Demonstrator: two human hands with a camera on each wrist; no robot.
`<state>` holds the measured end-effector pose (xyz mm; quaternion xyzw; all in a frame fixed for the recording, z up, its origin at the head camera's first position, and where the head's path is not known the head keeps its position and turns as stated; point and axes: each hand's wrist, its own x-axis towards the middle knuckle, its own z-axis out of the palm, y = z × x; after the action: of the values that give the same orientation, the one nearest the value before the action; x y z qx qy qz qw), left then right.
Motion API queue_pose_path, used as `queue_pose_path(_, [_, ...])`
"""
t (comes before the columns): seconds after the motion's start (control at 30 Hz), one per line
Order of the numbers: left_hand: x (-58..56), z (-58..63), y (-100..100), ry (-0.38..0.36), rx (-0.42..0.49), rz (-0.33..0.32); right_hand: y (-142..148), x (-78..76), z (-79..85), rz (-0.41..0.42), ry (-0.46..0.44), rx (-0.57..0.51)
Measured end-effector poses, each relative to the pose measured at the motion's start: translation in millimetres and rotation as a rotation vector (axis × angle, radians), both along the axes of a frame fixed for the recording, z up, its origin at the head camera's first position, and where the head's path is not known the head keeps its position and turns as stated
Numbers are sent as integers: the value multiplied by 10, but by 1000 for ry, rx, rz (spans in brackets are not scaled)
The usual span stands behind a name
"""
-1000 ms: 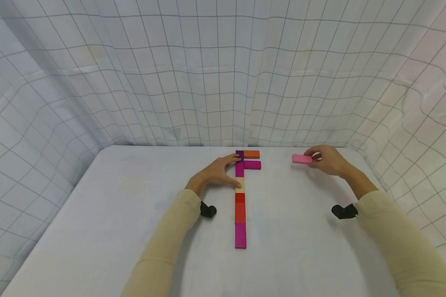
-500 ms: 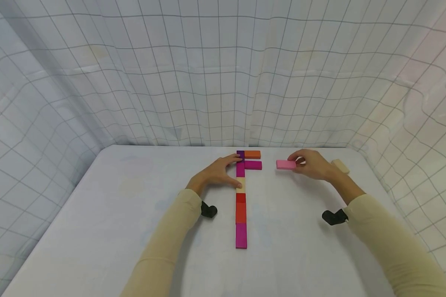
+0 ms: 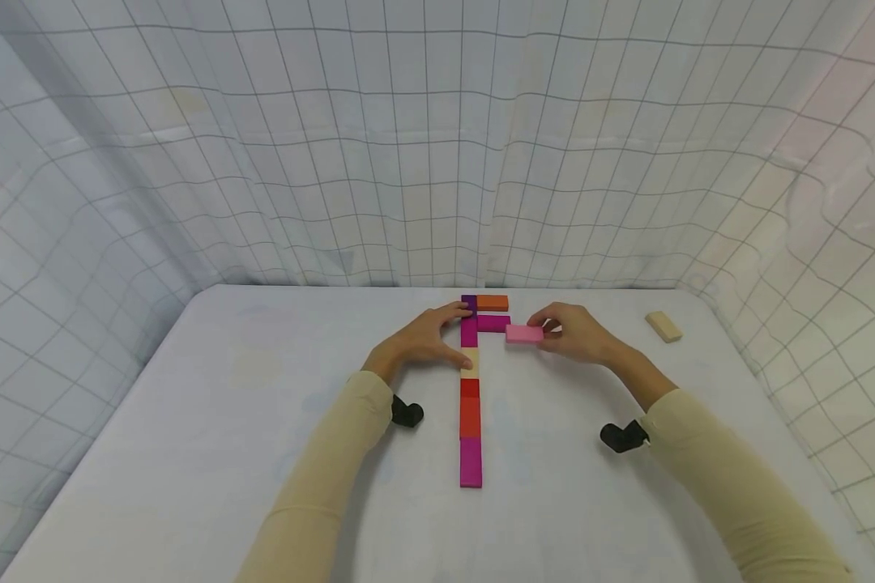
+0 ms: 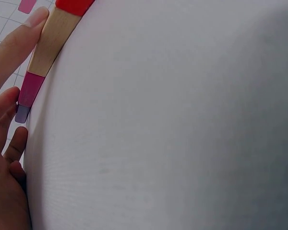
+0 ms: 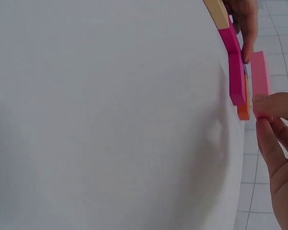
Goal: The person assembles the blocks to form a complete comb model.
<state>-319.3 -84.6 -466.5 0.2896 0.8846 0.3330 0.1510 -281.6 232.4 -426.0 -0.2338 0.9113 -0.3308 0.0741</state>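
Observation:
My right hand (image 3: 572,334) pinches one end of a light pink wooden block (image 3: 524,334) between thumb and fingers. In the right wrist view that pink block (image 5: 260,74) is held up above the table. A column of flat blocks runs down the table: purple, magenta (image 3: 469,331), cream (image 3: 470,359), red, orange-red (image 3: 470,417) and magenta at the near end. Two blocks stick out to its right, an orange one (image 3: 492,303) and a magenta one (image 3: 493,324). My left hand (image 3: 424,336) spreads along the column, thumb on the cream block and fingertips at the purple one (image 3: 468,306).
A lone cream block (image 3: 663,326) lies at the far right of the white table (image 3: 211,421). Grid-patterned white curtains (image 3: 423,162) hang behind the table and at both sides.
My right hand has carried the pink block leftward and slightly nearer, up to the column's side blocks. The lone cream block has come into view behind it. My left hand has stayed put.

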Motion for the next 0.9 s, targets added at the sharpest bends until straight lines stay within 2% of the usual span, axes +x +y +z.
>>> queue_pose_path(0.37, [-16,-5,-8,3,7,-15,-276,13,-157,11,-27,14])
queue_pose_path(0.9, [-2,0,4,-11,-14,4,-443,-20,-245,-7,-73,38])
